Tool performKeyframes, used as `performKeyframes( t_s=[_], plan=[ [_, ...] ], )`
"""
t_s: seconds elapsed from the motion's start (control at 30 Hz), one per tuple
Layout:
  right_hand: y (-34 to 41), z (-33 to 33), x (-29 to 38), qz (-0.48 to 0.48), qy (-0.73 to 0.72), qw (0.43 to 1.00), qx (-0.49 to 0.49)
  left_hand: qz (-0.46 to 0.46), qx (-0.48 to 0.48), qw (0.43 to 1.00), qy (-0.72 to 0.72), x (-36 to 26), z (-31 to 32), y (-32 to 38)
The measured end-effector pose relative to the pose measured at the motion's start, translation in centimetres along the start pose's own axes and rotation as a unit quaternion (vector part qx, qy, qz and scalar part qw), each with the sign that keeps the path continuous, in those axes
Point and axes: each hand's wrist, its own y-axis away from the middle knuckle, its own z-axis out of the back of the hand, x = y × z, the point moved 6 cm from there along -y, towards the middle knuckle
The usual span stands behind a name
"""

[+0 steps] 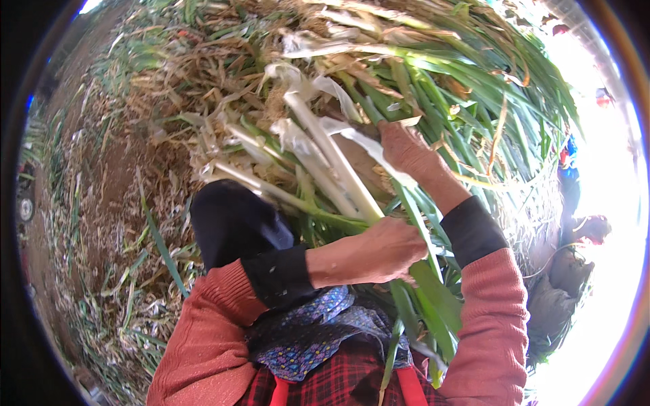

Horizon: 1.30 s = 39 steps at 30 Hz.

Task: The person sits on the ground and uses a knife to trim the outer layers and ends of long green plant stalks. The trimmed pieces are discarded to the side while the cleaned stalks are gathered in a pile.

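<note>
My left hand (373, 251) is closed around a leek or large green onion (343, 157), where its white stem turns to green leaves. The stem points up and away from me, and the leaves (431, 304) hang over my lap. My right hand (406, 149) is further up and to the right, its fingers at a pale strip of outer leaf (363, 142) and partly hidden by it; what they grip is unclear. More white stems (312, 172) lie beside the held one, roots pointing away.
A heap of long green leaves (487, 116) spreads at the upper right. Dry peelings and leaf scraps (167, 96) cover the brown ground at the left. My dark-clad knee (228, 218) is left of the stems. A brown sack-like thing (558, 289) stands at the right.
</note>
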Motion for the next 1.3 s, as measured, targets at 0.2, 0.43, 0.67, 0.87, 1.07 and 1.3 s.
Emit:
performKeyframes(
  t_s=[0.2,0.43,0.67,0.87,1.07,1.3],
  plan=[
    [1.0,1.5,-5.0,-0.02,-0.095,0.995,-0.011,0.008,0.197,0.967,0.164,-0.2,0.7,-0.6],
    [-1.0,5.2,-14.7,-0.183,-0.201,0.96,-0.07,0.266,-0.069,0.961,-0.001,15.2,8.7,-5.3],
    [-3.0,9.1,-13.1,-0.103,-0.321,0.94,-0.044,0.323,-0.281,0.873,-0.233,25.3,12.5,-12.9],
    [-0.1,13.6,-12.9,-0.096,-0.308,0.945,-0.053,0.252,-0.107,0.931,-0.243,31.2,13.2,-18.2],
    [6.7,15.9,-13.1,-0.068,-0.211,0.975,0.024,0.225,-0.261,0.914,-0.215,28.7,10.7,-15.2],
    [15.1,18.2,-14.9,-0.152,-0.271,0.95,0.029,0.087,-0.238,0.962,-0.101,16.2,6.2,-4.8]
  ],
)
